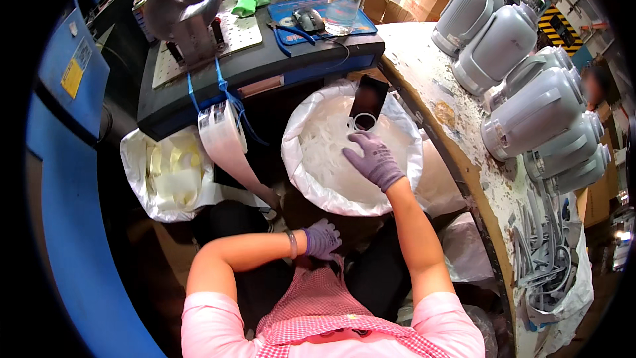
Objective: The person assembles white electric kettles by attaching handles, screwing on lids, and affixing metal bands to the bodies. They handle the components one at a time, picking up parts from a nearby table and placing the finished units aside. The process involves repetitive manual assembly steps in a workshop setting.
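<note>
My right hand (375,162), in a light purple glove, reaches over a round bin (291,169) lined with a white bag. Its fingers are spread, with the fingertips just below a small white ring (365,121); whether they touch it I cannot tell. The ring sits at the lower end of a dark slab-like piece (369,96) at the bin's far side. Many translucent white pieces (324,139) fill the bin. My left hand (322,238), gloved alike, rests over my lap by the checked red apron (308,292), fingers loosely apart and nothing visible in them.
On the right, a worn bench (457,119) bears several grey jugs (500,43) and a heap of grey handles (546,258). A machine with a metal bowl (185,6) tops the dark table. A label roll (222,126) hangs beside a white-lined bin (149,192).
</note>
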`<state>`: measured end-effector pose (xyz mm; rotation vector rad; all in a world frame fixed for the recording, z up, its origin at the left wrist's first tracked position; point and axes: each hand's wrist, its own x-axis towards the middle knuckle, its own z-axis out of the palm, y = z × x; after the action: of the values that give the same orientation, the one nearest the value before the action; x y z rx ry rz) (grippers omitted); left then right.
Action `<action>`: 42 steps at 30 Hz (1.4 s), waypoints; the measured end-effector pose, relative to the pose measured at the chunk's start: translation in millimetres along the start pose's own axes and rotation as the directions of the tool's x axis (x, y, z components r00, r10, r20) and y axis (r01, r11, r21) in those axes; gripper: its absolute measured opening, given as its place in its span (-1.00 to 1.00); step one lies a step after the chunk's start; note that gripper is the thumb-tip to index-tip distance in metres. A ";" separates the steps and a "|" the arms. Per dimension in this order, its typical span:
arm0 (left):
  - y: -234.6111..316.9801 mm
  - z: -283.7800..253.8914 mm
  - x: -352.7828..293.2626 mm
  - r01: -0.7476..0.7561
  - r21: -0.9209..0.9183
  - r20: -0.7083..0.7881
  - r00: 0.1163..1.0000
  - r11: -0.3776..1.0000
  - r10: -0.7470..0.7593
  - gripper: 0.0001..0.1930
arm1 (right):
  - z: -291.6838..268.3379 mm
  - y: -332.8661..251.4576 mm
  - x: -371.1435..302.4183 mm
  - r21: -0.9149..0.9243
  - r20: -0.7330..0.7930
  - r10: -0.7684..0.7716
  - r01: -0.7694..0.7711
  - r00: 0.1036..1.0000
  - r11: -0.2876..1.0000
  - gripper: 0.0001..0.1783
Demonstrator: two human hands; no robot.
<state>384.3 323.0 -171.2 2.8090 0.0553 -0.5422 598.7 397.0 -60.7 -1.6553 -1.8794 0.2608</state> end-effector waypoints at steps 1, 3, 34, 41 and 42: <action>-2.4 10.3 0.7 0.000 -0.009 0.031 1.000 1.000 0.000 -0.48 | 5.6 16.6 4.0 -0.065 -0.062 0.056 -0.060 0.997 0.996 -0.63; 7.4 25.3 5.5 0.077 0.047 0.198 0.977 0.996 -0.085 -0.48 | 10.2 47.2 8.6 -0.128 -0.161 0.022 -0.043 0.987 0.991 -0.66; -8.0 5.1 13.3 -0.016 -0.260 0.079 0.996 0.965 0.037 -0.33 | 9.4 -10.8 -4.2 -0.147 0.242 0.031 0.005 0.970 0.989 -0.83; -5.0 20.8 20.5 -0.013 -0.427 -0.092 0.995 0.904 -0.029 -0.47 | -6.8 -24.4 0.0 0.311 0.050 -0.190 0.166 0.980 0.936 -0.70; -5.2 20.0 18.6 -0.037 -0.447 -0.157 0.987 0.894 -0.037 -0.51 | -4.9 -29.7 0.1 0.348 0.006 -0.201 0.186 0.980 0.919 -0.66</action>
<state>393.9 322.1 -197.2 2.3882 0.1885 -0.2556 576.8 390.0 -41.2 -1.2279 -1.8839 0.5150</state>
